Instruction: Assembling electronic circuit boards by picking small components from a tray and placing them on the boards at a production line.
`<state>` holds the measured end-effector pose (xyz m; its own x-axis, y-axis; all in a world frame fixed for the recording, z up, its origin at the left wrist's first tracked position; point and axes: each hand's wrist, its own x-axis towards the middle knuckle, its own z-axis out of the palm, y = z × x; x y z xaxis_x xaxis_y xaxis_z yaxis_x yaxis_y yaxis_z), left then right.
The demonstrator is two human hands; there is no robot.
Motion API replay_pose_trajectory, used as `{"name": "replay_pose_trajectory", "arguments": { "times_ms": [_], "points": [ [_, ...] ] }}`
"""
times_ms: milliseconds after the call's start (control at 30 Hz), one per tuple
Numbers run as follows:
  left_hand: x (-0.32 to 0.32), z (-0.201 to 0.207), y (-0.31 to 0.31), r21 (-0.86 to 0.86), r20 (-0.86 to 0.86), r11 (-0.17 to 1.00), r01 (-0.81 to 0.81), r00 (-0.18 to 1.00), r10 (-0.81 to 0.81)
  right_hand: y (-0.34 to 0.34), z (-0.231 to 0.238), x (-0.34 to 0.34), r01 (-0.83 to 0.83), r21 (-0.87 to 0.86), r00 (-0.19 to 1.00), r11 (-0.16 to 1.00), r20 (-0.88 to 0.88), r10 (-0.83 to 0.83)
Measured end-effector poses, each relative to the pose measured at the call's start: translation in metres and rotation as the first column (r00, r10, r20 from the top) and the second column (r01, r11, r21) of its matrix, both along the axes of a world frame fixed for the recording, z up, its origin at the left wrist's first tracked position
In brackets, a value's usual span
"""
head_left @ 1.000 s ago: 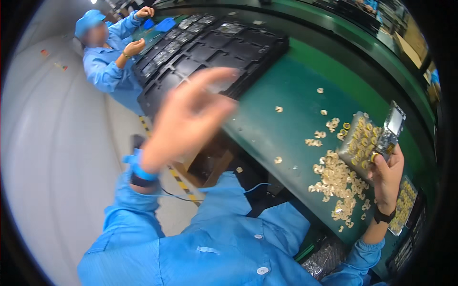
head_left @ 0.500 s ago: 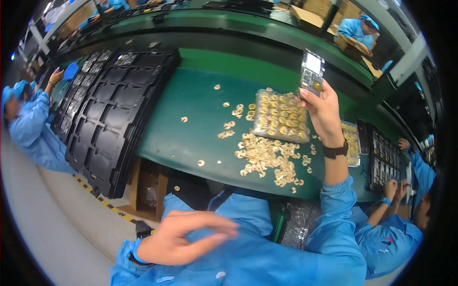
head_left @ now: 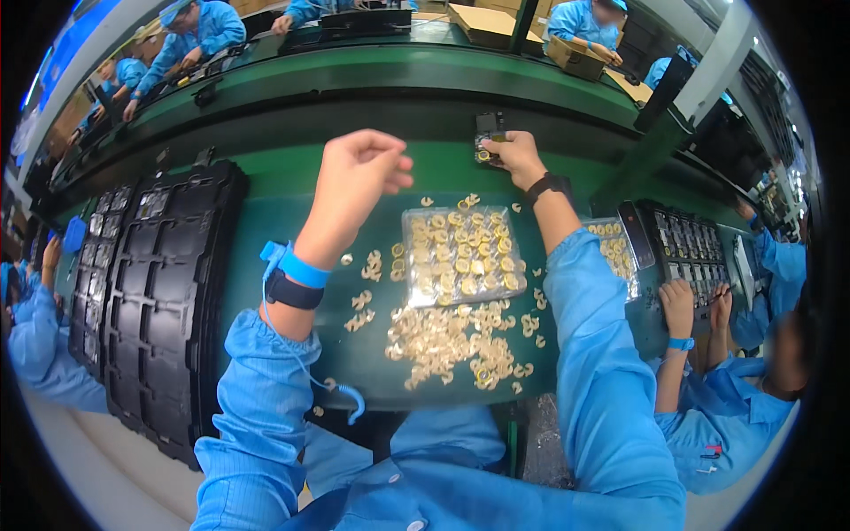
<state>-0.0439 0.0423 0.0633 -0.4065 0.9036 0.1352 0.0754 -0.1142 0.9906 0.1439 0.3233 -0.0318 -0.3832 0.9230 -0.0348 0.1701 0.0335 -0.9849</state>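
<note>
At the far side of the green worktop, my right hand (head_left: pixel 518 155) grips a dark circuit board (head_left: pixel 488 124), thumb on its face. A small yellow round part shows at the board's lower end. My left hand (head_left: pixel 354 181) is raised above the worktop, left of the board, fingers curled in toward the thumb; whatever they may hold is hidden. Below and between my hands lies a clear plastic tray (head_left: pixel 409 261) with rows of round yellow-and-cream pieces. In front of it spreads a heap of small cream curved pieces (head_left: pixel 438 341).
Large black compartment trays (head_left: pixel 159 319) stand at the left, some cells holding boards. To the right are another clear tray (head_left: pixel 630 265) of yellow pieces and a black tray (head_left: pixel 695 239) of boards. A co-worker's hands (head_left: pixel 677 305) work beside it. A green post (head_left: pixel 642 150) rises at the far right.
The board has gone from held up high to low over the far worktop, in my right hand. My left hand has risen from my lap to above the worktop. The view has shifted.
</note>
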Motion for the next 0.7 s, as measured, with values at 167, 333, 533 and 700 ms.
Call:
{"name": "replay_pose_trajectory", "arguments": {
  "times_ms": [167,333,533,700],
  "points": [
    [-0.004,-0.056,0.013,-0.025,0.083,0.999,-0.030,0.996,0.032,0.001,-0.007,0.005,-0.058,0.508,0.768,0.860,0.573,-0.286],
    [0.003,-0.078,-0.001,0.051,0.134,0.995,-0.085,0.988,0.077,-0.078,0.058,0.032,-0.427,0.525,0.852,0.736,0.507,0.132],
    [0.022,-0.060,-0.014,0.076,0.100,0.997,-0.017,0.995,0.009,-0.154,0.058,0.064,-0.668,0.521,0.737,0.532,0.563,0.374],
    [0.033,-0.068,-0.021,0.142,-0.002,0.990,0.000,1.000,0.000,-0.168,0.070,0.062,-0.620,0.422,0.779,0.662,0.435,0.452]
  ]
}}
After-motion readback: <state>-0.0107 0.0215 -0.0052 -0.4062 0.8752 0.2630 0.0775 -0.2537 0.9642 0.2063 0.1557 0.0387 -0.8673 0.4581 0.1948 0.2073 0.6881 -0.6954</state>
